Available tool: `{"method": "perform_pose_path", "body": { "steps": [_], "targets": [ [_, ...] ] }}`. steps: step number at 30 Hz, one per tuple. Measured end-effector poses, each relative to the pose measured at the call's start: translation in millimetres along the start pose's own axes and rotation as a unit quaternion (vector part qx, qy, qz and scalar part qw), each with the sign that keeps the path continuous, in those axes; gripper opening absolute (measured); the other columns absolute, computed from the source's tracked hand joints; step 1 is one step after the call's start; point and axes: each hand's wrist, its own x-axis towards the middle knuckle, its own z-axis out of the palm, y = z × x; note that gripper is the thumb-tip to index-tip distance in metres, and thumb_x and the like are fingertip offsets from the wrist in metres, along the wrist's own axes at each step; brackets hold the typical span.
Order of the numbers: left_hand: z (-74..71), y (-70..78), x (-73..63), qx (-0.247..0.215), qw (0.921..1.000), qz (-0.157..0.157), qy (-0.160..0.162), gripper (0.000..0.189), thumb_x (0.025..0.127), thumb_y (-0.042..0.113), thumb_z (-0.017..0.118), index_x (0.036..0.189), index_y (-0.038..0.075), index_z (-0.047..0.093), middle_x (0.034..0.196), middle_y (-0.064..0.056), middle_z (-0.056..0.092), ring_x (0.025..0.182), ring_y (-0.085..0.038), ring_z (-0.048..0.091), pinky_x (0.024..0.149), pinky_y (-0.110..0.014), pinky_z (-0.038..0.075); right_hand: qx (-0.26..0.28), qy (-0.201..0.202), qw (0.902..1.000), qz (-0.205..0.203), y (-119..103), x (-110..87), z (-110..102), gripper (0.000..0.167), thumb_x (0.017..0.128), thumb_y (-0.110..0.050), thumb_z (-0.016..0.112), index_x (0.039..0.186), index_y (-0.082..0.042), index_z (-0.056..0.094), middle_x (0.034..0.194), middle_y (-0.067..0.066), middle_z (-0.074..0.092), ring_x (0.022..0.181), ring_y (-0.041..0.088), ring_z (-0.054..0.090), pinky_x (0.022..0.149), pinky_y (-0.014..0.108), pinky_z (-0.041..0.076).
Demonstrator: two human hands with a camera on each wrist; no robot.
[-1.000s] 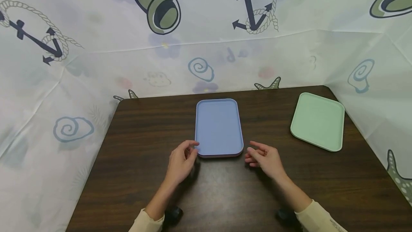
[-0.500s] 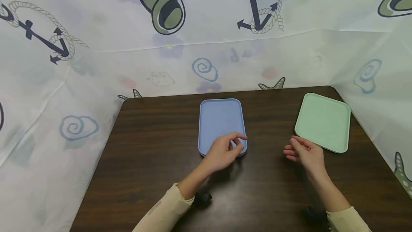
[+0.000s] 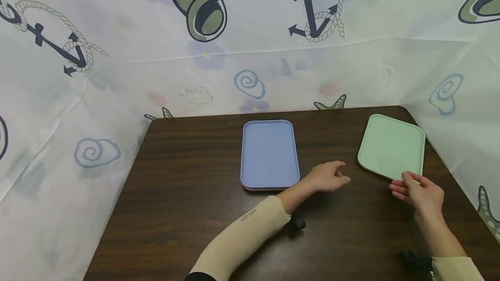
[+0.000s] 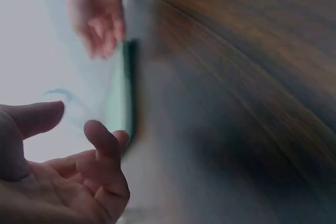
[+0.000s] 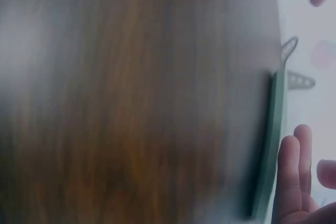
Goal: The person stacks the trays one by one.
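A pale green rectangular tray (image 3: 392,144) lies slightly turned at the right of the table. My right hand (image 3: 423,194) is at its near right corner, fingertips overlapping the rim in the head view; in the right wrist view the fingers (image 5: 289,166) are extended beside the tray's edge (image 5: 270,140), thumb apart. Left of the green tray, my left hand (image 3: 328,177) hovers over the table with nothing in it. Its thumb and loosely bent fingers stand apart in the left wrist view, where the tray (image 4: 123,98) shows beyond them. A blue tray (image 3: 269,153) lies behind my left wrist.
Under the blue tray a reddish-brown rim (image 3: 259,189) peeks out, as of another stacked tray. The dark wooden table (image 3: 175,211) ends at the back and right against a printed white cloth (image 3: 156,77).
Both hands have moved right: the left from beside the blue tray, across it and past it, the right from near the blue tray to the green tray's corner. The trays stay put.
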Motion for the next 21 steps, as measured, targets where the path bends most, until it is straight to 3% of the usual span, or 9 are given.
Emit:
{"method": "perform_pose_path", "body": {
  "steps": [2, 5, 7, 10, 13, 15, 17, 19, 21],
  "targets": [
    [7.9, 4.3, 14.3, -0.057, 0.9977, -0.033, -0.015, 0.057, 0.096, 0.032, 0.062, 0.147, 0.013, 0.044, 0.106, 0.005, 0.069, 0.076, -0.011, 0.065, 0.066, -0.025, 0.046, -0.015, 0.02, 0.9997, 0.0, 0, 1.7, -9, 0.025, 0.093, -0.019, 0.068, 0.113, -0.01, 0.056, 0.07, 0.005, 0.072, 0.061, 0.02, 0.071, 0.056, 0.032, 0.056],
    [16.8, 9.7, 29.9, -0.122, 0.989, -0.081, -0.023, 0.061, 0.096, 0.032, 0.062, 0.15, 0.013, 0.04, 0.101, 0.001, 0.07, 0.065, -0.02, 0.063, 0.056, -0.029, 0.044, -0.041, 0.036, 0.9985, 0.009, 0, 5.6, -18, 0.046, 0.094, -0.022, 0.066, 0.132, -0.004, 0.046, 0.069, 0.003, 0.071, 0.06, 0.019, 0.071, 0.055, 0.031, 0.056],
    [20.6, 11.1, 37.8, -0.134, 0.9855, -0.102, -0.021, 0.062, 0.096, 0.032, 0.063, 0.15, 0.013, 0.038, 0.094, 0.0, 0.069, 0.062, -0.021, 0.061, 0.053, -0.03, 0.042, -0.051, 0.035, 0.9979, 0.018, 1, 8.7, -21, 0.055, 0.095, -0.023, 0.064, 0.14, -0.003, 0.039, 0.069, 0.002, 0.071, 0.06, 0.018, 0.071, 0.055, 0.031, 0.056],
    [23.3, 11.1, 47.4, -0.14, 0.9826, -0.121, -0.015, 0.063, 0.097, 0.033, 0.062, 0.151, 0.012, 0.037, 0.085, -0.004, 0.071, 0.057, -0.021, 0.058, 0.051, -0.029, 0.039, -0.063, 0.033, 0.9973, 0.02, 1, 12.8, -25, 0.047, 0.096, -0.024, 0.064, 0.135, -0.008, 0.043, 0.069, 0.001, 0.07, 0.06, 0.018, 0.071, 0.055, 0.031, 0.056],
    [25.4, 10.5, 55.4, -0.164, 0.979, -0.12, -0.012, 0.065, 0.097, 0.032, 0.062, 0.151, 0.008, 0.035, 0.085, -0.007, 0.071, 0.057, -0.021, 0.058, 0.052, -0.028, 0.039, -0.071, 0.04, 0.9965, 0.017, 0, 14.8, -27, 0.029, 0.096, -0.023, 0.063, 0.119, -0.015, 0.047, 0.067, 0.002, 0.07, 0.058, 0.018, 0.07, 0.054, 0.032, 0.056],
    [26.9, 11.2, 59.5, -0.179, 0.9768, -0.116, -0.016, 0.066, 0.097, 0.032, 0.062, 0.152, 0.008, 0.034, 0.089, -0.005, 0.072, 0.058, -0.02, 0.059, 0.054, -0.027, 0.04, -0.08, 0.044, 0.9955, 0.023, -1, 15.3, -29, 0.028, 0.096, -0.023, 0.063, 0.118, -0.016, 0.046, 0.066, 0.001, 0.069, 0.057, 0.018, 0.07, 0.054, 0.032, 0.056],
    [28.4, 11.9, 62.6, -0.187, 0.9758, -0.112, -0.022, 0.066, 0.097, 0.031, 0.062, 0.152, 0.008, 0.034, 0.095, -0.002, 0.071, 0.062, -0.019, 0.062, 0.055, -0.027, 0.042, -0.096, 0.034, 0.994, 0.039, -2, 16.2, -32, 0.045, 0.097, -0.024, 0.061, 0.136, -0.017, 0.041, 0.066, 0.0, 0.069, 0.058, 0.018, 0.07, 0.055, 0.032, 0.056],
    [29.4, 12.8, 65.0, -0.189, 0.9751, -0.113, -0.027, 0.067, 0.097, 0.03, 0.063, 0.152, 0.008, 0.033, 0.1, 0.0, 0.071, 0.065, -0.019, 0.063, 0.056, -0.027, 0.043, -0.118, 0.016, 0.9914, 0.054, -3, 17.4, -34, 0.067, 0.098, -0.025, 0.06, 0.153, -0.013, 0.024, 0.067, -0.001, 0.069, 0.06, 0.017, 0.071, 0.057, 0.032, 0.057],
    [29.8, 13.4, 66.9, -0.188, 0.9753, -0.112, -0.028, 0.066, 0.097, 0.029, 0.063, 0.152, 0.007, 0.034, 0.104, 0.0, 0.07, 0.067, -0.02, 0.064, 0.055, -0.027, 0.043, -0.136, -0.004, 0.9885, 0.067, -3, 19.8, -38, 0.082, 0.098, -0.025, 0.058, 0.157, -0.004, 0.005, 0.068, -0.003, 0.069, 0.062, 0.016, 0.071, 0.058, 0.032, 0.057]
  ]
}}
